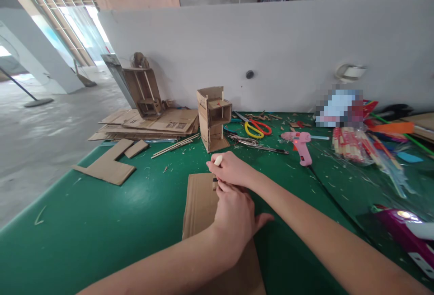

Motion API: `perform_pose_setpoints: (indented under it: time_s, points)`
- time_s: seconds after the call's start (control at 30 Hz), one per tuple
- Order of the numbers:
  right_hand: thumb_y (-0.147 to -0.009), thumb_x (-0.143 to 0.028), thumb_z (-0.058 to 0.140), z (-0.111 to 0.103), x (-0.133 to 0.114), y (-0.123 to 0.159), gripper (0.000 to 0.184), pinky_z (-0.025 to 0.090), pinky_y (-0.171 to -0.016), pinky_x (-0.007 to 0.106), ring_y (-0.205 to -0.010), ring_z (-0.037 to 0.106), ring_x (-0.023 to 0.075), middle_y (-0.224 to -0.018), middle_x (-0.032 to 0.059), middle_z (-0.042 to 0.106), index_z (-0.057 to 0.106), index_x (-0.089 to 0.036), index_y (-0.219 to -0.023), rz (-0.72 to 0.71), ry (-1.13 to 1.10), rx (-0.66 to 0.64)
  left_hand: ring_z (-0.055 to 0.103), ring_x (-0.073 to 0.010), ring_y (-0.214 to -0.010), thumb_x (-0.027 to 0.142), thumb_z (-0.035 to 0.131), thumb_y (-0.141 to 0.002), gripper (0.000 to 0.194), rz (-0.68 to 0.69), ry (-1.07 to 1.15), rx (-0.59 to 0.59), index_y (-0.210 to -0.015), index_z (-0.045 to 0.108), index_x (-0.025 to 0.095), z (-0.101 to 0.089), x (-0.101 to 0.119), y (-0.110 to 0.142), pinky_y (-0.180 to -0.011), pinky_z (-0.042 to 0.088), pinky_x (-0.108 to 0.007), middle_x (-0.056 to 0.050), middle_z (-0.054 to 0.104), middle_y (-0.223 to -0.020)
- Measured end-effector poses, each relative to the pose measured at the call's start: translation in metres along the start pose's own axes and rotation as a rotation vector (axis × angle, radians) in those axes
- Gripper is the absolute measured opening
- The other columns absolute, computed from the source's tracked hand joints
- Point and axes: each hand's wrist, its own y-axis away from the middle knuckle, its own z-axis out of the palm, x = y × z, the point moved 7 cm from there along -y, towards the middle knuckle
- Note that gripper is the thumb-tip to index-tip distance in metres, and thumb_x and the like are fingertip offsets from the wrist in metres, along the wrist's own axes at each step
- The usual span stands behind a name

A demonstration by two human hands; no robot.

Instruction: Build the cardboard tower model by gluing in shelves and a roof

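A flat brown cardboard sheet (pixel 198 204) lies on the green table mat (pixel 129 222) in front of me. My left hand (pixel 235 222) rests palm down on the sheet's right part, thumb pointing right. Just beyond it, my right hand (pixel 232 168) is closed around a slim tool with a white end (pixel 218 159); its dark lower tip touches the sheet's far edge. Whether it is a pen or a knife I cannot tell. A small cardboard tower model (pixel 213 118) stands upright just behind the hands.
Behind are yellow scissors (pixel 253 130), red scissors (pixel 263 126), metal pliers (pixel 249 141) and a pink glue gun (pixel 303 145). A cardboard stack (pixel 152 123), thin sticks (pixel 174 145) and an L-shaped offcut (pixel 108 166) lie left. A bag of sticks (pixel 351 145) and a purple device (pixel 402 227) lie right.
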Motion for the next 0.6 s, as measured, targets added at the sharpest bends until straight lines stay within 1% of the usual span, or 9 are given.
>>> perform_pose_setpoints:
  time_s: [0.1, 0.23, 0.33, 0.43, 0.6]
  points:
    - [-0.091, -0.037, 0.05, 0.0, -0.001, 0.0, 0.035, 0.026, -0.05, 0.024, -0.051, 0.039, 0.0097, -0.054, -0.0031, 0.05, 0.045, -0.02, -0.059, 0.002, 0.016, -0.009, 0.055, -0.0556, -0.112, 0.08, 0.036, -0.078, 0.108, 0.002, 0.008, 0.001, -0.127, 0.054, -0.014, 0.001, 0.001, -0.001, -0.088, 0.046, -0.059, -0.044, 0.057, -0.116]
    - [-0.09, -0.035, 0.05, -0.001, -0.004, 0.0, 0.034, 0.026, -0.05, 0.024, -0.05, 0.039, 0.0093, -0.054, -0.0035, 0.049, 0.046, -0.02, -0.059, 0.032, 0.028, -0.03, 0.054, -0.0551, -0.114, 0.079, 0.036, -0.08, 0.108, -0.008, -0.018, 0.006, -0.13, 0.049, -0.016, 0.001, 0.002, 0.001, -0.09, 0.045, -0.059, -0.046, 0.054, -0.119]
    - [-0.089, -0.031, 0.051, -0.002, -0.008, 0.0, 0.035, 0.025, -0.05, 0.024, -0.049, 0.036, 0.0087, -0.051, -0.0047, 0.044, 0.042, -0.02, -0.056, 0.015, 0.049, -0.025, 0.055, -0.0529, -0.115, 0.076, 0.035, -0.082, 0.104, -0.027, -0.073, 0.022, -0.13, 0.05, -0.015, 0.001, 0.003, 0.003, -0.092, 0.045, -0.057, -0.045, 0.054, -0.119]
    - [-0.088, -0.03, 0.05, -0.001, -0.01, -0.001, 0.036, 0.025, -0.05, 0.025, -0.047, 0.035, 0.0083, -0.05, -0.0051, 0.042, 0.041, -0.02, -0.055, 0.015, 0.05, -0.046, 0.056, -0.0525, -0.113, 0.077, 0.03, -0.083, 0.105, -0.017, -0.114, 0.021, -0.129, 0.051, -0.015, 0.001, 0.003, 0.004, -0.09, 0.047, -0.056, -0.044, 0.055, -0.118]
    - [-0.087, -0.028, 0.05, 0.003, -0.014, -0.003, 0.037, 0.025, -0.047, 0.025, -0.045, 0.035, 0.0082, -0.048, -0.0052, 0.041, 0.04, -0.02, -0.053, 0.007, 0.052, -0.072, 0.058, -0.0515, -0.111, 0.076, 0.026, -0.085, 0.102, 0.004, -0.135, -0.013, -0.129, 0.053, -0.012, 0.001, 0.003, 0.004, -0.09, 0.048, -0.055, -0.04, 0.06, -0.115]
